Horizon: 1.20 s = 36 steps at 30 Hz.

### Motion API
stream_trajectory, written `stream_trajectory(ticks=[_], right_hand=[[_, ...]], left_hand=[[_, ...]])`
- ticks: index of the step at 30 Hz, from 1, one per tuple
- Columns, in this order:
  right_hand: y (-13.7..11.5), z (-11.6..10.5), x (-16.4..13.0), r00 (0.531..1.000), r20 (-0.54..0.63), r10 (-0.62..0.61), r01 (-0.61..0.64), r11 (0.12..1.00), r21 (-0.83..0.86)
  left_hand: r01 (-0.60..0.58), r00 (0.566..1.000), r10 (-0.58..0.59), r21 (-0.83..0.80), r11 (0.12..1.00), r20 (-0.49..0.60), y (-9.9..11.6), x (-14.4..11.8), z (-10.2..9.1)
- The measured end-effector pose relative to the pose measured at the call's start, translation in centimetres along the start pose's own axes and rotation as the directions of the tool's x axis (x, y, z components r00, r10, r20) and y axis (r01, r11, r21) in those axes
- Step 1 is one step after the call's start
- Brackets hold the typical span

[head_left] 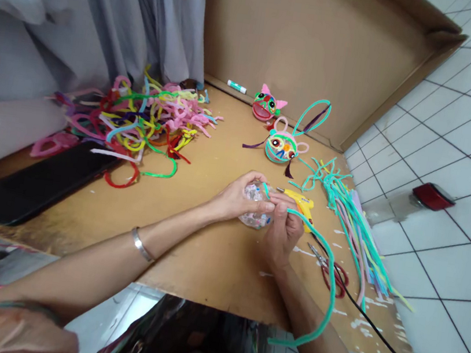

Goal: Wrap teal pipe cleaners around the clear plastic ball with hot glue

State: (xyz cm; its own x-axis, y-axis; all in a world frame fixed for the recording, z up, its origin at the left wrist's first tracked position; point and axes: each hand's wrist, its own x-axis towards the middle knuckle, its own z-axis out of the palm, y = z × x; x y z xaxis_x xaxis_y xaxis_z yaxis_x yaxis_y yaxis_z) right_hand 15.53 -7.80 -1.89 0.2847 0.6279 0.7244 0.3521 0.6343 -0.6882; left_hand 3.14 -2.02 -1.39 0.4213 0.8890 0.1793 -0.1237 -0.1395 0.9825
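Note:
My left hand [242, 198] is wrapped round a clear plastic ball [251, 218] that has small coloured bits inside. Between the fingers of my right hand [284, 230] is a turquoise pipe cleaner [331, 260]. Its short end lies against the ball, while the long tail curves down over my right forearm. Both hands meet at the ball, above the middle of the tabletop. Just beyond my right hand lies a yellow glue gun [301, 204], partly covered by the fingers. Red-handled scissors [332, 276] rest to the right of that hand.
Tangled pipe cleaners [169, 114] heap at the left, beside a black flat object [42, 181]. Two decorated balls, one turquoise-trimmed [281, 148], one red-faced [264, 107], stand behind, near a glue stick [236, 86]. Straight pipe cleaners [354, 231] and a black cable [387, 342] lie right.

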Motion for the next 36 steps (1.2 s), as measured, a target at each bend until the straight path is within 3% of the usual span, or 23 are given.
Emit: stream_trajectory(ticks=[18, 28, 36], right_hand=[[0.0, 0.2, -0.1, 0.995, -0.039, 0.096, -0.094, 0.995, 0.043], [-0.3, -0.2, -0.3, 0.991, -0.06, 0.121, -0.119, 0.992, 0.035], [-0.3, -0.2, -0.2, 0.989, -0.046, 0.141, -0.137, 0.987, 0.089]], left_hand=[[-0.027, 0.999, 0.03, 0.124, 0.992, -0.025, 0.2, -0.3, 0.2], [0.085, 0.985, -0.089, 0.032, 0.996, 0.145, 1.2, -0.4, -0.3], [0.059, 0.992, -0.065, 0.067, 0.996, 0.105, 1.0, -0.5, 0.1]])
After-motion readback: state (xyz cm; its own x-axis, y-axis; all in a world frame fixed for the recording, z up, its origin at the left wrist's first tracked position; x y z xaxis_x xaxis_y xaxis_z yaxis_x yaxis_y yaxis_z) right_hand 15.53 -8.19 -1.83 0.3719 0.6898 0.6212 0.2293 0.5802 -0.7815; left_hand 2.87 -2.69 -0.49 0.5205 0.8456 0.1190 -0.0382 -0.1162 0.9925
